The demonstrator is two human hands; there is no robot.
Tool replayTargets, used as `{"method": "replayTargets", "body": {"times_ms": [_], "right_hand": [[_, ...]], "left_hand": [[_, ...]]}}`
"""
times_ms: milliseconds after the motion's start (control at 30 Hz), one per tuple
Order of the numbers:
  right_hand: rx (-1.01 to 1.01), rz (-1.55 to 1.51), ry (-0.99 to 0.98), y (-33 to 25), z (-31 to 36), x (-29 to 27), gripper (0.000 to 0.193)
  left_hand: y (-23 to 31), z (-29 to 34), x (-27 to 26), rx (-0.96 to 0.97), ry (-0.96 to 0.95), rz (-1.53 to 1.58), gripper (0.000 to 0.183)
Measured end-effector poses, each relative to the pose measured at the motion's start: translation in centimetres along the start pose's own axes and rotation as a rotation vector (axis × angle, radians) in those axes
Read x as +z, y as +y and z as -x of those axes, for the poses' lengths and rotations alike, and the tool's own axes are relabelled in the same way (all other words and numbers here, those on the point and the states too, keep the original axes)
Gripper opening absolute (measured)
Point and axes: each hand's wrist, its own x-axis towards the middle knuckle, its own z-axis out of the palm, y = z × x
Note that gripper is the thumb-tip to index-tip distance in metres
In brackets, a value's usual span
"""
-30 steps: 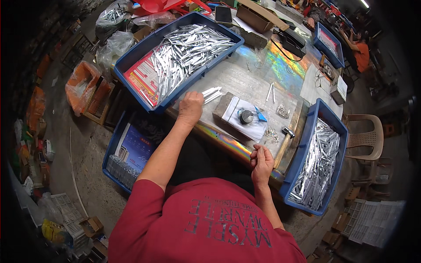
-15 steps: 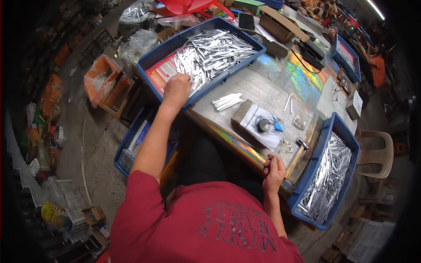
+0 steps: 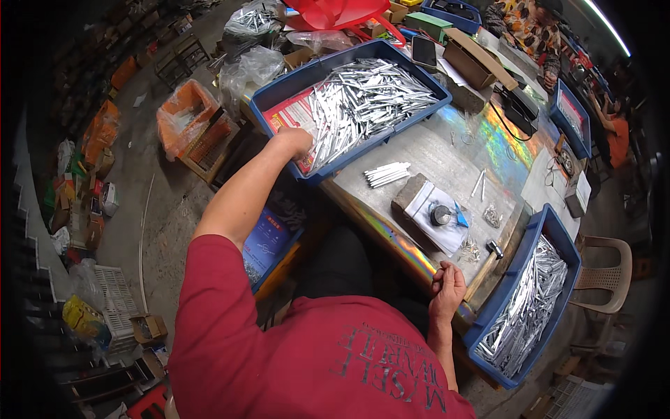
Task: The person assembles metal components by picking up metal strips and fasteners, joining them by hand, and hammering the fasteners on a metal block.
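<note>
My left hand (image 3: 294, 144) reaches over the near left wall of a large blue tray (image 3: 380, 140), which holds a heap of slim silver metal pieces (image 3: 370, 94). Its fingers point down over the red printed sheet (image 3: 292, 114) and are hidden, so any grip does not show. At the table's front edge my right hand (image 3: 447, 286) is closed, thumb against curled fingers; what it may hold cannot be made out. Beside it lies a hammer (image 3: 481, 274). A block covered with white paper (image 3: 436, 209) carries a small dark round object (image 3: 440, 215). Left of that lies a bundle of silver pieces (image 3: 387, 174).
A second blue tray (image 3: 574, 262) of silver pieces stands at the right, beside a tan chair (image 3: 606, 278). Small metal parts (image 3: 472, 250) lie near the block. A phone (image 3: 423, 51) and cardboard box (image 3: 481, 59) are farther back. Another person (image 3: 534, 31) sits across the table.
The whole view has shifted, so the table appears farther right and lower. My left hand has moved toward the tray's near edge, its fingers now out of sight. My right hand stays closed.
</note>
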Motion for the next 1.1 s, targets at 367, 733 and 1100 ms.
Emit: {"method": "replayTargets", "body": {"times_ms": [367, 733, 1100], "right_hand": [[0.028, -0.001, -0.002, 0.5, 0.2, -0.5, 0.019], [0.009, 0.013, 0.010, 0.9, 0.2, -0.8, 0.019], [0.041, -0.006, 0.004, 1.2, 0.2, -0.7, 0.018]], "left_hand": [[-0.2, 0.5, -0.9, 0.080, -0.126, 0.032, 0.028], [0.6, 1.8, -1.5, 0.056, -0.128, -0.011, 0.034], [0.2, 0.7, -1.0, 0.198, -0.151, -0.010, 0.024]]}}
